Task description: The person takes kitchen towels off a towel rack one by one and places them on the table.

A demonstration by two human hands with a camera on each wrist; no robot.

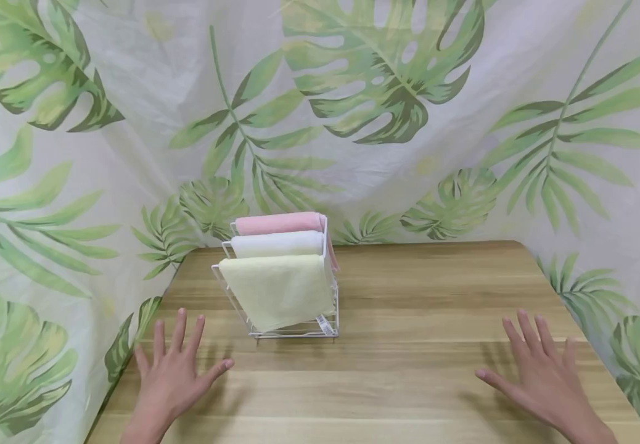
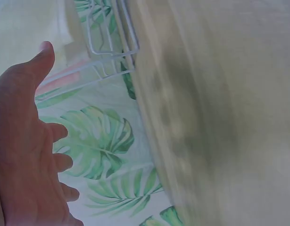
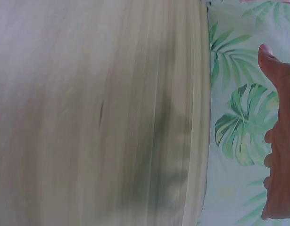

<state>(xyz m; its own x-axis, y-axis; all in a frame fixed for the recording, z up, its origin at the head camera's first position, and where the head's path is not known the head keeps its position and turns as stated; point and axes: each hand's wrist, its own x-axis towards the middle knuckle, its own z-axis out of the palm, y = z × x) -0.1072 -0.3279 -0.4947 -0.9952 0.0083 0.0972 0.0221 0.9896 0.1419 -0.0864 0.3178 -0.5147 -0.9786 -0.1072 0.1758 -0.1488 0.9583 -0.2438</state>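
Plainly, the left hand (image 1: 172, 379) and right hand (image 1: 544, 382) are spread wide and empty above a wood-grain tabletop (image 1: 397, 370).

At the near left, the left hand has its fingers fanned and thumb out, near a white wire rack (image 1: 295, 335); at the near right, the right hand is splayed likewise, well apart from it. The rack stands left of centre, bearing a pale yellow towel (image 1: 278, 293) on its near tier, with a printed label (image 1: 325, 325) at its lower right, then a white towel (image 1: 278, 244), then a pink towel (image 1: 278, 223). At the far side hangs a leaf-print backdrop (image 1: 386, 185).
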